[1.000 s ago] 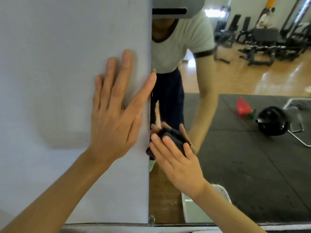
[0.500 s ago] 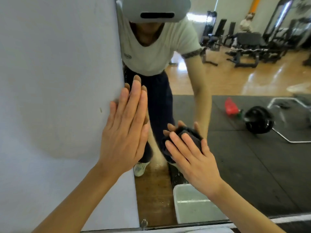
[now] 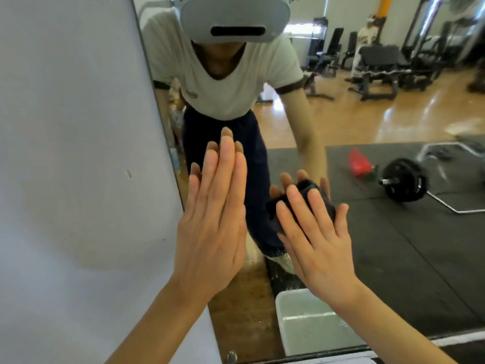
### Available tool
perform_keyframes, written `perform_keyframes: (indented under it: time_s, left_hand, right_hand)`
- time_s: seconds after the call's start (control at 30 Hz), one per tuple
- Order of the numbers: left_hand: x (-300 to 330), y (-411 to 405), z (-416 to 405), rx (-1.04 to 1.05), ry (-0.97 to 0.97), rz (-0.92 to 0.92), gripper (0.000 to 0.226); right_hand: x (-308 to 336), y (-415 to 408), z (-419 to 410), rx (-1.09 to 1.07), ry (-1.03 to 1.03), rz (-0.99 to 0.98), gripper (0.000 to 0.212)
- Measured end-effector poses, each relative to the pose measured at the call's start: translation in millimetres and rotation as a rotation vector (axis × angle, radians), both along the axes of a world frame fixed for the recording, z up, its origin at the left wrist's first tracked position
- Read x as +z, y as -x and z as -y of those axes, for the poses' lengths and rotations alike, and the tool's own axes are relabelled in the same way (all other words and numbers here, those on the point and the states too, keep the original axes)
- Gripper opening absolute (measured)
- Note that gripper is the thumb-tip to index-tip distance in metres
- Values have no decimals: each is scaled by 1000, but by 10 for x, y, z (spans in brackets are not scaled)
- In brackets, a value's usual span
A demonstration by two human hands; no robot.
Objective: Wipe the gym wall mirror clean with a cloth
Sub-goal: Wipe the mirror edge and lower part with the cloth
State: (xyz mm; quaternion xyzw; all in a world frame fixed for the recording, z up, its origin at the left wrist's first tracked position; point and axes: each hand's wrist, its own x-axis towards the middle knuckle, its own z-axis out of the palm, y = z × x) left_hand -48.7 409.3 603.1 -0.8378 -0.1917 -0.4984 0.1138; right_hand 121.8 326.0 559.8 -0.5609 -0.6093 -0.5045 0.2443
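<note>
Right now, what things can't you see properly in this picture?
Head view only:
- Cloth: mostly hidden under the right hand; only a dark bunch shows.
- Mirror: cut off by the frame edges; streaks or dirt cannot be told.
- White tub: seen only in reflection, partly behind the right wrist.
- Left hand: palm faces away; its contact with the glass cannot be told.

The right hand (image 3: 315, 240) is covering most of the dark cloth (image 3: 304, 203). The frame's top edge is cropping the reflected headset (image 3: 233, 19), while the red object (image 3: 358, 162) is showing too blurred to identify.
</note>
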Motion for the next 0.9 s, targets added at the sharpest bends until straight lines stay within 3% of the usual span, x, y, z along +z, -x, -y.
perform_keyframes:
  time_s: [0.13,0.23,0.3,0.43,0.5,0.63,0.73,0.8,0.9]
  left_hand:
    - [-36,-44,-15,44,-15,15,74]
    - [-60,-80,-32,98,-33,22,69]
    - [-73,-87,-33,129,-52,20,66]
    - [-75,-97,-20,149,-51,18,62]
    - [-78,-103,-19,159,-52,18,63]
    - [-77,-104,-39,155,-85,39,71]
    - [-63,-100,-39,155,-89,30,69]
    - [-51,-96,-31,169,-89,21,67]
    - [-44,-105,-25,172,-71,26,69]
  right_hand:
    - [635,355,-301,110,-182,-213,47]
    - [903,407,-393,114,-258,-191,41]
    - [876,146,-252,76,-250,-208,45]
    - [771,-195,-45,37,-412,-580,62]
    - [701,34,-163,1,-434,-644,65]
    - [292,578,-391,6,-213,-302,58]
    - [259,247,-283,16,-139,-121,63]
    - [312,-90,-87,8,-177,-236,55]
    - [337,-434,80,15,-399,-651,54]
